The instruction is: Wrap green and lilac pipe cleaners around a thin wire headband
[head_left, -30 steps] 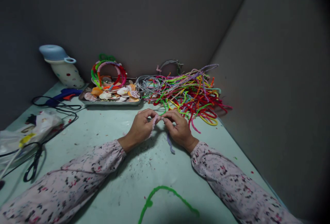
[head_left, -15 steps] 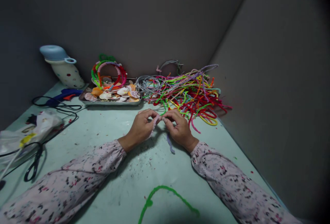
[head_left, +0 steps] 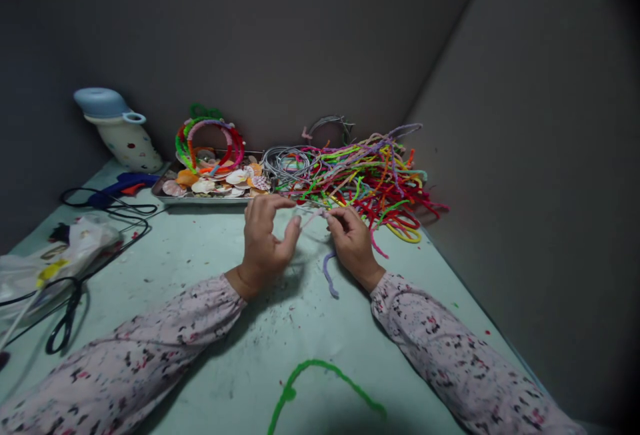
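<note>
Near the middle of the table, my right hand (head_left: 351,238) pinches a pale pink pipe cleaner (head_left: 315,217) between thumb and fingertips. A thin wire seems to run along with it, but the join is too small to make out. My left hand (head_left: 270,233) is open to its left, thumb and fingers apart, beside the loose end of the pink piece. Below the right hand lies a short lilac pipe cleaner (head_left: 329,276), its upper end close to the palm. Toward me rests a bent green pipe cleaner (head_left: 320,363).
A metal tray (head_left: 215,201) of seashells carries colourful wrapped rings (head_left: 227,148). Right of it lie coiled grey wire (head_left: 285,163) and a heap of pipe cleaners (head_left: 380,175). At left are a bottle (head_left: 123,135), blue tool (head_left: 120,185), black cord (head_left: 75,298) and plastic bag (head_left: 95,238).
My left hand has let go of the pink pipe cleaner, opened and drawn slightly left. My right hand still pinches it, and more of the pink piece and the lilac one shows.
</note>
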{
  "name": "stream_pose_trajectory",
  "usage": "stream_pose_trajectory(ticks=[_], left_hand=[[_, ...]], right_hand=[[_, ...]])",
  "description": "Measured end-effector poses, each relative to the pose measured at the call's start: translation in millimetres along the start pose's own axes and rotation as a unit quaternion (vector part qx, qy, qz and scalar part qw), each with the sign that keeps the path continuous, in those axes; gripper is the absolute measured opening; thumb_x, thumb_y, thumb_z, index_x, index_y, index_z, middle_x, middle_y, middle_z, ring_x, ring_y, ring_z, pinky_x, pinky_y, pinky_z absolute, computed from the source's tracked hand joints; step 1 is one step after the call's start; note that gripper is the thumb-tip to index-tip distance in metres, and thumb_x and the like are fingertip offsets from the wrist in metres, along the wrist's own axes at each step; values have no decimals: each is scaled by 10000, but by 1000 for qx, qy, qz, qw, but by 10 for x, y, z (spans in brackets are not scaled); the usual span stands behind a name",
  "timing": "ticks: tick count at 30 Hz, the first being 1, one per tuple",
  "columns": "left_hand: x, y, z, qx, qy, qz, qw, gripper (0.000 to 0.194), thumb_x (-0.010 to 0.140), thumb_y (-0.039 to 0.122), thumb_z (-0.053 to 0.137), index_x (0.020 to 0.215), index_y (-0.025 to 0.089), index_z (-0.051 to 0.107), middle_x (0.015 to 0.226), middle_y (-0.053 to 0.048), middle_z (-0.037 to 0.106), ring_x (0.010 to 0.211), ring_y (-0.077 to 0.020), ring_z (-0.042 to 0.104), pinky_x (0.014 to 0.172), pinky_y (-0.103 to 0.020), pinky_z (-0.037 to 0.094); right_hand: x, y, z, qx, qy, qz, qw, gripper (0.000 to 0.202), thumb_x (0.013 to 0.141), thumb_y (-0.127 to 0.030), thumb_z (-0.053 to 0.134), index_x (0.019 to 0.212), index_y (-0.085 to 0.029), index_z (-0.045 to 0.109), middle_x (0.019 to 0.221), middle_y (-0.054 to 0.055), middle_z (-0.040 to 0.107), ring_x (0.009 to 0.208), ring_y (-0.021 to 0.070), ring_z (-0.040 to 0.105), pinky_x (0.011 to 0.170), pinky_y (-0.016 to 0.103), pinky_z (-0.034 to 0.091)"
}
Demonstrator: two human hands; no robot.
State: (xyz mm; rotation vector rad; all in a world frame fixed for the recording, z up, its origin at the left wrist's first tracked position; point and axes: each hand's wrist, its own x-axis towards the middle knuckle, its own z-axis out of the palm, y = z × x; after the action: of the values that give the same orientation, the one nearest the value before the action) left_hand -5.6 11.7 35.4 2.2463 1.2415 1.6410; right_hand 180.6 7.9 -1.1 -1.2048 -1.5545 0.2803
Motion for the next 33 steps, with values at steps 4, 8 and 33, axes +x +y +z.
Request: stream_pose_trajectory(ticks=[4, 8, 33], left_hand=[[-103, 130, -9, -73, -180, 204, 959, 106, 859, 213, 539, 945, 209, 601, 837, -44, 655, 797, -182, 592, 771, -331, 463], [-160, 149, 93, -62, -349, 233, 906, 173, 925, 239, 470, 955, 182, 631, 810, -61, 657, 777, -174, 600, 708, -297, 466], [-35, -8, 119, 40, -166, -21, 985, 179, 916, 312, 528, 857, 196, 651, 911, -37, 645, 949, -211, 544, 938, -401, 331]], right_hand=[[12, 64, 10, 15, 11, 19, 1000, 131, 927, -278, 524, 977, -212, 625, 928, 39, 603, 852, 176, 582, 710, 295, 487], [15, 51, 6, 21, 15, 18, 1000, 129, 928, -277, 523, 978, -213, 623, 945, 43, 604, 862, 179, 584, 718, 304, 489], [-59, -135, 6, -9, -68, -125, 990, 83, 919, -186, 530, 941, -217, 603, 913, 60, 611, 899, 185, 577, 787, 341, 497]])
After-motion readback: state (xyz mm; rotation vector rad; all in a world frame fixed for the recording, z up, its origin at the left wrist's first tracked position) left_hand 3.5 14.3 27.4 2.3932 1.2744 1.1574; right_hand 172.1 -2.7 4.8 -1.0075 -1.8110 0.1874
